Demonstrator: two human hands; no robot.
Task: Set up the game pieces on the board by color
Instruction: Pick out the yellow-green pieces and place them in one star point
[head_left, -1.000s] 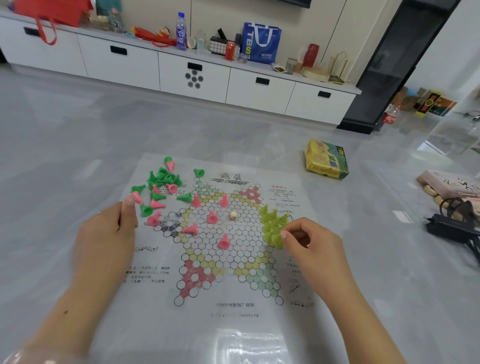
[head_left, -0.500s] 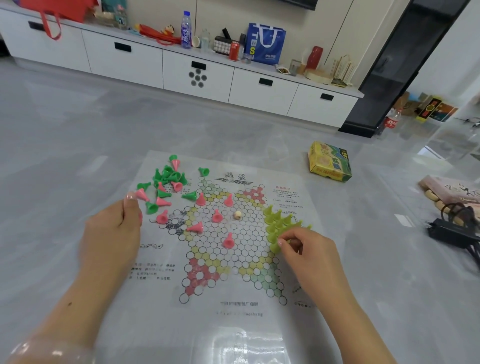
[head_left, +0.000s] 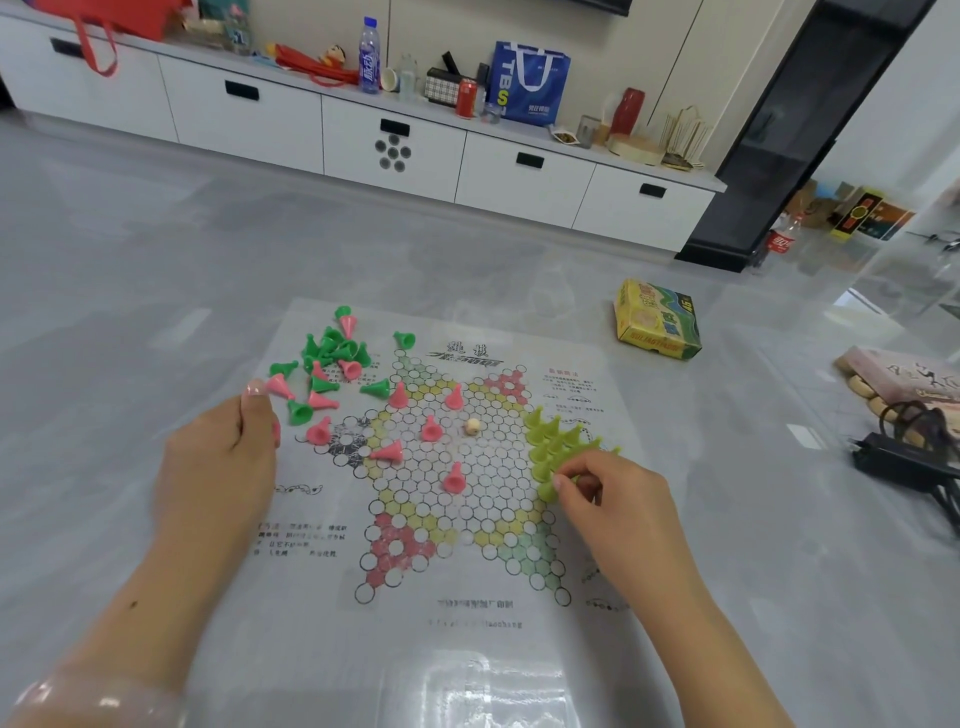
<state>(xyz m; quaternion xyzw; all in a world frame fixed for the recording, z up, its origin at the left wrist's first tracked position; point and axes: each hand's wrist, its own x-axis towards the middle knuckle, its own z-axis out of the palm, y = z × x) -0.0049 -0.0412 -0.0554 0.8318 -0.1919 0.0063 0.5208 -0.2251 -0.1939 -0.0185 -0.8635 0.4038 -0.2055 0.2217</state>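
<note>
Paper game board (head_left: 467, 519) at frame centre on the floor, right hand (head_left: 618, 499) pinching a yellow-green piece (head_left: 550, 486) at centre right, left hand (head_left: 223, 467) holding pink pieces (head_left: 278, 385) at centre left

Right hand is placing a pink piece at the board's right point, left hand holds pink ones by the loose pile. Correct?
Not quite. In the head view the right hand pinches a yellow-green piece, not a pink one, at the board's right point. The rest holds: the left hand holds pink pieces beside the loose pile.
</note>
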